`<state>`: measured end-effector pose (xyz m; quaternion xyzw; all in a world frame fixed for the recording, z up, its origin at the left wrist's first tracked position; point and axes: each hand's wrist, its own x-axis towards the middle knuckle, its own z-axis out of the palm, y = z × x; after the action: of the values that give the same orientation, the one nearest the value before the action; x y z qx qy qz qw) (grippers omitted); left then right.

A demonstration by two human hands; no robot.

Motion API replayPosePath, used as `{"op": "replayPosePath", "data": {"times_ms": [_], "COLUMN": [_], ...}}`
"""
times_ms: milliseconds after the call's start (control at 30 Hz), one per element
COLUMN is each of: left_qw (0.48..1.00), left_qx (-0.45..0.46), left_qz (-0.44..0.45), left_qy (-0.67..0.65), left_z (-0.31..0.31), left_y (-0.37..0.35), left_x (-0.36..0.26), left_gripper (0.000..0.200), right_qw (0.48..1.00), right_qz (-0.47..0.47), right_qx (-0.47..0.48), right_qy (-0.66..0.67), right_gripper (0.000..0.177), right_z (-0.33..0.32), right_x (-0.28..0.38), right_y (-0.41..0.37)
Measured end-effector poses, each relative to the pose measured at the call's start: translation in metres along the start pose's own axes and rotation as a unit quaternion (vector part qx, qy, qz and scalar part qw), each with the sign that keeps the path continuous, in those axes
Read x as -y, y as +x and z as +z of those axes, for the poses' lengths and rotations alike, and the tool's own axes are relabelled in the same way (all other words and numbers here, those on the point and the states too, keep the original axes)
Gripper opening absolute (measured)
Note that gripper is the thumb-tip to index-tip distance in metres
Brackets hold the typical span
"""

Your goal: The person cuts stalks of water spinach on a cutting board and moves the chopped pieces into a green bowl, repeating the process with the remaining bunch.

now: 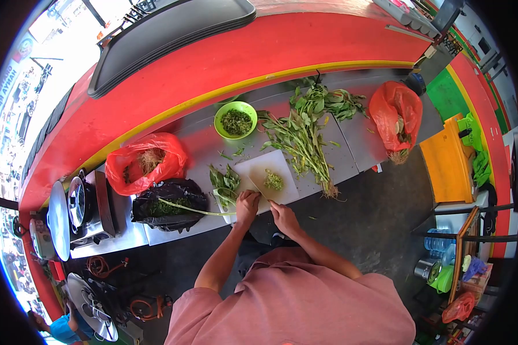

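Observation:
My left hand (247, 206) is closed around a long green vegetable stem (204, 212), which trails left over the table edge. My right hand (284, 218) grips a knife (261, 188) whose blade lies across the white cutting board (282, 160), close to my left fingers. Chopped green pieces (273, 180) sit in a small heap right of the blade. Beside the board on the left are leafy cuttings (225, 181). Behind it stands a lime-green bowl (219, 125) holding chopped greens. A large bunch of leafy stems with roots (302, 135) spreads to the right.
A red plastic bag (175, 150) with roots inside and a black bag (198, 197) of greens lie left on the metal table (201, 123). Another red bag (385, 109) sits at the far right. A stove with a pot (82, 201) stands at the left end.

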<state>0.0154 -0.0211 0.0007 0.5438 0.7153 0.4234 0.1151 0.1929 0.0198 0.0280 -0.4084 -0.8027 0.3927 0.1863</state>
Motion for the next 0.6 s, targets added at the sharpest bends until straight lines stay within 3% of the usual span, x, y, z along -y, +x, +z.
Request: {"op": "replayPosePath", "data": {"times_ms": [600], "left_qw": [1.0], "left_qx": [0.015], "left_qz": [0.014], "left_qy": [0.021], "left_z": [-0.008], "left_y": [-0.004], "left_x": [-0.003], "left_gripper": [0.012], "right_qw": [0.999], "right_qz": [0.028], "right_qx": [0.013], "right_qy": [-0.025], "right_gripper": [0.032], "right_z": [-0.001], "right_x": [0.013], "right_y": [0.019]}}
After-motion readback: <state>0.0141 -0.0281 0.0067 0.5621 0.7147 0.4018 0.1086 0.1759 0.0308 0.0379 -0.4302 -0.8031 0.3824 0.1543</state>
